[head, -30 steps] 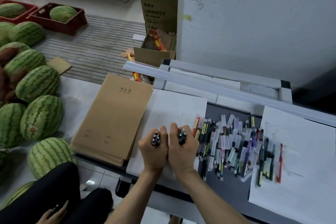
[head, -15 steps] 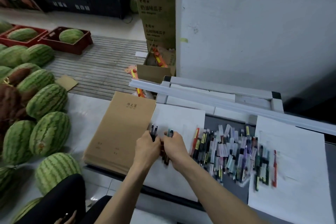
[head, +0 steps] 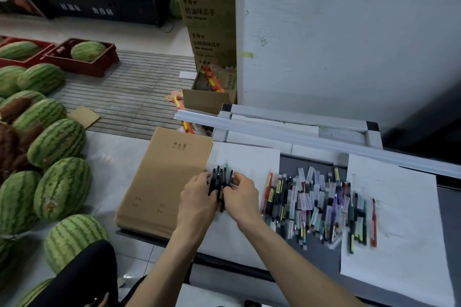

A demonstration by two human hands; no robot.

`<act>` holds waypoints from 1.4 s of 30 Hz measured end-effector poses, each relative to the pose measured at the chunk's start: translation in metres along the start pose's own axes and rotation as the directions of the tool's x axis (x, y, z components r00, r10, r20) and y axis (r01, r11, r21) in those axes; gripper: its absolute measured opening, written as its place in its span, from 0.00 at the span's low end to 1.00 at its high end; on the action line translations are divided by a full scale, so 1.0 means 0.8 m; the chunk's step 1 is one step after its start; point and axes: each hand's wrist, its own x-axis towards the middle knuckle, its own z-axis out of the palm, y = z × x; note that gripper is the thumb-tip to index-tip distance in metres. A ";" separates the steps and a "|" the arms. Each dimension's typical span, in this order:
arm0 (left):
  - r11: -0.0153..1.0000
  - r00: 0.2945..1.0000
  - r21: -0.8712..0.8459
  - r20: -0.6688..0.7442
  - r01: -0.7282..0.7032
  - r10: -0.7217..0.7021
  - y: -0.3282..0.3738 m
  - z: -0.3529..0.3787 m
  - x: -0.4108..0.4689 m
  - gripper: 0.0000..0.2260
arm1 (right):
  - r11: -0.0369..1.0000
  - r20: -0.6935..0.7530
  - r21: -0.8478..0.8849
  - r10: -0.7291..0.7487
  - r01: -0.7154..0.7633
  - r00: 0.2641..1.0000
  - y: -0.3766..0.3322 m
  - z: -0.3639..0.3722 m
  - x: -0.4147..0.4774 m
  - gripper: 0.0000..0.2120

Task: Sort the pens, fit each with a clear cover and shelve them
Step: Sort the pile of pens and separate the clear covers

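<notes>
A small bundle of dark pens (head: 220, 178) lies fanned on a white sheet (head: 247, 159), tips pointing away from me. My left hand (head: 197, 200) holds the bundle from the left and my right hand (head: 242, 197) pinches it from the right, the two hands almost touching. To the right, on the dark grey tabletop (head: 321, 260), a big pile of mixed pens and clear covers (head: 316, 204) spreads out, with a red pen (head: 373, 222) at its right edge.
A stack of brown notebooks (head: 162, 179) lies left of my hands. A second white sheet (head: 399, 232) is at right. White rails (head: 299, 129) run along the table's back. Watermelons (head: 57, 142) cover the floor at left; cardboard boxes (head: 209, 20) stand behind.
The two upright fistfuls of pens have been laid down flat and merged into one fanned bundle on the white sheet. The view has tilted up and back.
</notes>
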 end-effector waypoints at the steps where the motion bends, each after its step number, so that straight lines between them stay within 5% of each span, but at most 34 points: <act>1: 1.000 1.000 0.002 -0.002 -0.008 0.008 0.000 -0.002 -0.003 0.11 | 1.000 -0.003 0.004 -0.002 0.002 1.000 0.001 -0.004 -0.002 0.11; 11: 0.978 0.983 0.140 0.127 -0.154 0.136 -0.013 0.012 -0.044 0.22 | 0.997 0.121 -0.077 -0.020 0.030 0.992 0.021 0.000 -0.025 0.12; 24: 0.971 0.983 0.169 0.096 -0.168 0.153 -0.021 0.003 -0.037 0.15 | 0.939 0.241 -0.269 -0.149 0.214 0.959 0.007 -0.005 -0.037 0.11; 32: 0.964 0.982 0.220 0.148 -0.150 0.119 -0.002 -0.009 -0.048 0.06 | 0.663 0.304 -0.608 -0.314 0.437 0.900 0.013 -0.051 -0.054 0.19; 38: 0.947 0.971 0.252 0.180 -0.201 0.158 0.023 -0.009 -0.069 0.14 | 0.445 0.299 -0.780 -0.351 0.439 0.887 0.035 -0.093 -0.066 0.21; 42: 0.947 0.956 0.207 0.212 -0.244 0.200 0.039 0.007 -0.079 0.18 | 0.402 0.247 -0.819 -0.398 0.410 0.884 0.054 -0.122 -0.077 0.17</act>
